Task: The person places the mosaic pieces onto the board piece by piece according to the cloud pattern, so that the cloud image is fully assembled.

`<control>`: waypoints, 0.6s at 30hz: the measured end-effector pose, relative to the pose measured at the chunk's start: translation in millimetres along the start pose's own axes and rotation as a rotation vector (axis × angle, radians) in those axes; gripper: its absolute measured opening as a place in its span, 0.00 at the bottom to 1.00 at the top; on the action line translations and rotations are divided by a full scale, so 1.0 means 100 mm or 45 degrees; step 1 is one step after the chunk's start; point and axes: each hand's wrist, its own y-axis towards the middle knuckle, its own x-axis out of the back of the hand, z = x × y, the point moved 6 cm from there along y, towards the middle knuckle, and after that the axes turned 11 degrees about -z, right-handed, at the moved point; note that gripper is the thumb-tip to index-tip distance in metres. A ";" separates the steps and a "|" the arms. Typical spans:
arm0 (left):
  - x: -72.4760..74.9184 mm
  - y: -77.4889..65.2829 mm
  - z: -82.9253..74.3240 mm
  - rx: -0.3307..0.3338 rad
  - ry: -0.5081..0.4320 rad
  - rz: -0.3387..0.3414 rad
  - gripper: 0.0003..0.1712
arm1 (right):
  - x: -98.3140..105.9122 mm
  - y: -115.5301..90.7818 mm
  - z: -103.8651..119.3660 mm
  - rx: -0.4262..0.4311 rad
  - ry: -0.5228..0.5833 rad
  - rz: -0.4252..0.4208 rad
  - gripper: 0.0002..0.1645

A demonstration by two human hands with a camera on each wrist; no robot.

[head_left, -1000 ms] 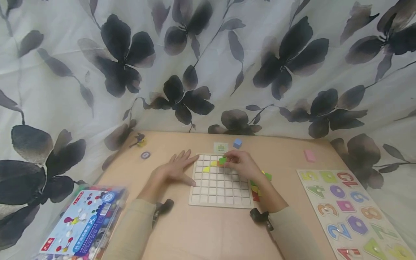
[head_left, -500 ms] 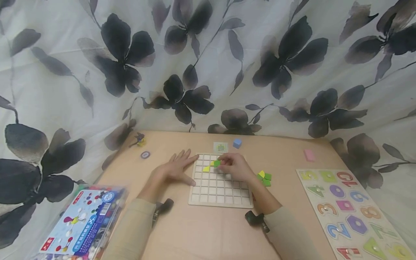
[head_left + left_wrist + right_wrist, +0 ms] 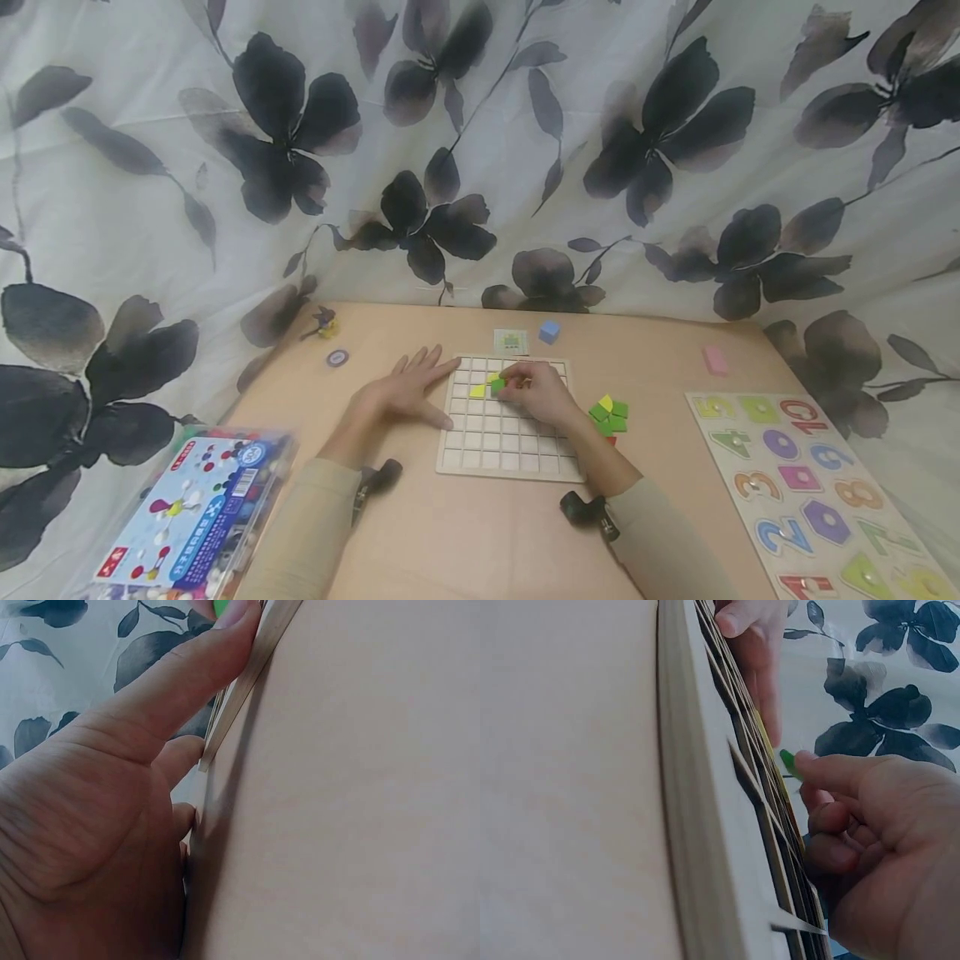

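A white gridded board [image 3: 480,450] with a wooden rim lies on the table. My right hand [image 3: 542,395] pinches a small green square tile [image 3: 497,386] between thumb and fingertips, close over the board's upper cells. The same green tile [image 3: 789,761] shows at the fingertips in the right wrist view. Just left of it, a yellow triangular tile [image 3: 477,391] sits in a cell, and another yellow piece [image 3: 492,377] shows beside the fingers. With fingers spread, my left hand [image 3: 401,392] rests at the board's left edge; its thumb [image 3: 217,652] touches the rim in the left wrist view.
Green, yellow and red tiles [image 3: 609,414] lie in a pile right of the board. Behind it are a pattern card [image 3: 511,342] and a blue cube [image 3: 549,332]. A number puzzle board [image 3: 795,475] lies at right, a plastic case [image 3: 191,517] at left, a pink block [image 3: 716,360] back right.
My right hand has moved left and slightly toward me over the board with the green tile, uncovering the tile pile at right. The left hand has stayed in place.
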 end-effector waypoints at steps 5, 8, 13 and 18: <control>0.00 0.01 0.01 -0.007 0.001 0.001 0.70 | -0.02 -0.01 0.00 0.028 -0.075 0.007 0.15; -0.01 0.01 0.01 -0.012 0.001 -0.002 0.70 | -0.04 -0.01 0.02 0.035 -0.100 0.014 0.16; -0.01 0.02 0.02 -0.004 0.001 0.001 0.70 | -0.06 -0.03 0.06 0.039 -0.138 0.035 0.17; -0.01 0.02 0.01 0.006 0.000 0.004 0.70 | -0.08 -0.03 0.07 0.055 -0.194 0.040 0.17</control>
